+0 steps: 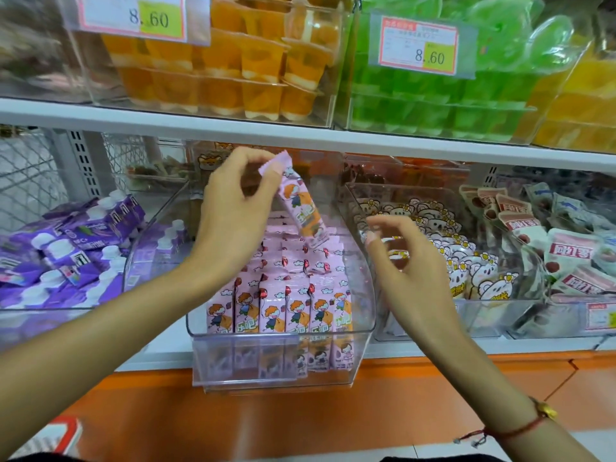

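From the head camera, the left hand point(233, 208) is up in front of the lower shelf, thumb and forefinger clamped on the crimped top edge of a pink snack packet point(301, 208). The packet hangs tilted, its lower end just above the rows of matching pink packets point(280, 305) standing upright in the clear bin point(280, 334). The bin sits at the shelf's front edge, between the other bins.

Over to the right hand point(410, 261): it hovers by the bin's right wall, fingers apart and loosely curled, gripping nothing. A red string bracelet point(520, 428) shows on that wrist.

Left of the bin lies a heap of purple pouches point(66, 248) with white caps. To the right is a bin of koala-print packets point(466, 271). On the shelf above, orange jelly cups point(233, 61) stand beside green jelly cups point(433, 105), with a price tag point(420, 45) reading 8.60.
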`<move>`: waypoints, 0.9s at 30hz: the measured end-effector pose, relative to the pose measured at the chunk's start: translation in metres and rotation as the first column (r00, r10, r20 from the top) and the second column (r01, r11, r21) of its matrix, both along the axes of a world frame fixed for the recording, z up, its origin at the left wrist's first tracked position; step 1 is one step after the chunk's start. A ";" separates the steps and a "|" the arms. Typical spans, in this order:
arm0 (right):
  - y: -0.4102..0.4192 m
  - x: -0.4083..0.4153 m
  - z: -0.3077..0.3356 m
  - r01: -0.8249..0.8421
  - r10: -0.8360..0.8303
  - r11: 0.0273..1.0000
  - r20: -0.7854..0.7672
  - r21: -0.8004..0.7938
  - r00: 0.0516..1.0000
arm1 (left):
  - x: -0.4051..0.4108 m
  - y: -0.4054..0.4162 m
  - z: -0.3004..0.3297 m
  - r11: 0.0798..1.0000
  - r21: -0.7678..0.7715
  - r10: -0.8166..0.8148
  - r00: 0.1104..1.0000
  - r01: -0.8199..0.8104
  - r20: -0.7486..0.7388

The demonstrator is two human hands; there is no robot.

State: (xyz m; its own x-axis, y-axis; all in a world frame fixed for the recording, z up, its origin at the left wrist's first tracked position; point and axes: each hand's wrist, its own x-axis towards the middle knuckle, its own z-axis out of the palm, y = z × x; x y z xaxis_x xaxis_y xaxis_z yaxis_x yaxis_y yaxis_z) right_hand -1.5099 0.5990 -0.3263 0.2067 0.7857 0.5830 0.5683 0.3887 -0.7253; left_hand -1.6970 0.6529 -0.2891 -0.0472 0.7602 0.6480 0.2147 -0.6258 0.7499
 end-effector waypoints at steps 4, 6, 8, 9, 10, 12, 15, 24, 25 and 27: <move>-0.006 -0.027 0.005 -0.189 0.189 0.981 0.005 -0.036 0.982 | -0.013 -0.015 -0.015 0.995 -0.092 -0.036 0.996 0.043 0.082; -0.007 -0.040 0.002 -0.285 0.291 0.949 0.023 -0.137 0.956 | -0.015 -0.021 -0.025 0.986 -0.144 -0.067 0.990 0.085 0.124; -0.005 -0.049 -0.003 -0.346 0.363 0.912 0.043 -0.220 0.931 | -0.016 -0.024 -0.033 0.977 -0.175 -0.089 0.981 0.120 0.174; -0.004 -0.053 -0.004 -0.370 0.392 0.896 0.046 -0.246 0.919 | -0.016 -0.025 -0.036 0.973 -0.183 -0.102 0.975 0.139 0.198; -0.002 -0.056 -0.006 -0.390 0.415 0.881 0.041 -0.266 0.909 | -0.017 -0.026 -0.038 0.970 -0.188 -0.115 0.969 0.157 0.217; 0.001 -0.061 -0.007 -0.426 0.435 0.855 -0.039 -0.297 0.900 | -0.019 -0.027 -0.040 0.964 -0.188 -0.139 0.961 0.186 0.239; 0.008 -0.064 -0.005 -0.515 0.418 0.811 -0.341 -0.277 0.842 | -0.021 -0.027 -0.045 0.955 -0.192 -0.180 0.955 0.227 0.236; 0.011 -0.064 -0.007 -0.532 0.297 0.822 -0.644 -0.203 0.705 | -0.015 -0.027 -0.062 0.969 -0.220 -0.140 0.982 0.110 -0.129; 0.011 -0.065 -0.007 -0.526 0.295 0.829 -0.650 -0.191 0.701 | -0.014 -0.026 -0.064 0.971 -0.209 -0.145 0.980 0.114 -0.139; 0.011 -0.065 -0.006 -0.512 0.291 0.836 -0.634 -0.195 0.717 | -0.012 -0.025 -0.066 0.973 -0.187 -0.163 0.977 0.137 -0.136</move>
State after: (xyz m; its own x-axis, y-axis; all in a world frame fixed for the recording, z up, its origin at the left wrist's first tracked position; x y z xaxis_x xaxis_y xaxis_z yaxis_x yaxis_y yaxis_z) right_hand -1.5746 0.6100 -0.3322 0.0218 0.9881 0.1520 -0.1350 0.1536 -0.9789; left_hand -1.7089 0.6281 -0.3546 0.1630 0.8539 0.4943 0.2462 -0.5203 0.8177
